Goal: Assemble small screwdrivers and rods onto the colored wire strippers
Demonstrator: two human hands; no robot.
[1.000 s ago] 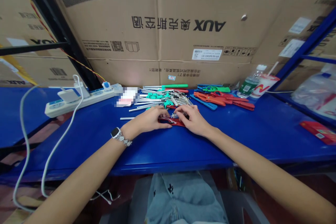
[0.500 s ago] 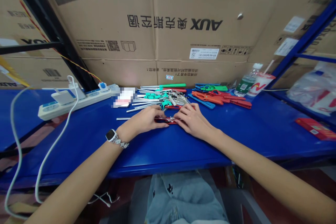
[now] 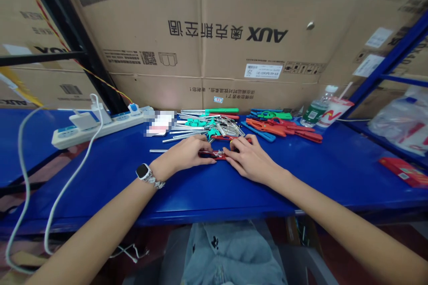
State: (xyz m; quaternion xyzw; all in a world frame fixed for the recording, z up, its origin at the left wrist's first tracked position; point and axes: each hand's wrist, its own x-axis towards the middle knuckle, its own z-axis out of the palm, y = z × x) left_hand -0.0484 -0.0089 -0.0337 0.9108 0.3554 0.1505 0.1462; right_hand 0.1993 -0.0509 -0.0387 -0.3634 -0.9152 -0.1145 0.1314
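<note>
A red handle shell lies on the blue table between my hands, with thin wires and small metal parts inside. A slim silver tube sticks out to the left beyond my left hand, which grips the shell's left end between thumb and fingers. My right hand has its fingertips closed at the shell's right end; a small yellow bit shows beneath them. Just behind lies another red shell piece. Farther back is a pile of silver tubes with green fittings and loose metal parts.
Orange-red handle shells and blue ones lie at the back right, near a bottle and a cup. A power strip with white cables sits left. Cardboard boxes stand behind the table.
My right hand's fingers have shifted slightly on the shell, with a yellow bit now showing under them. My left hand keeps its grip. The view has moved a little.
</note>
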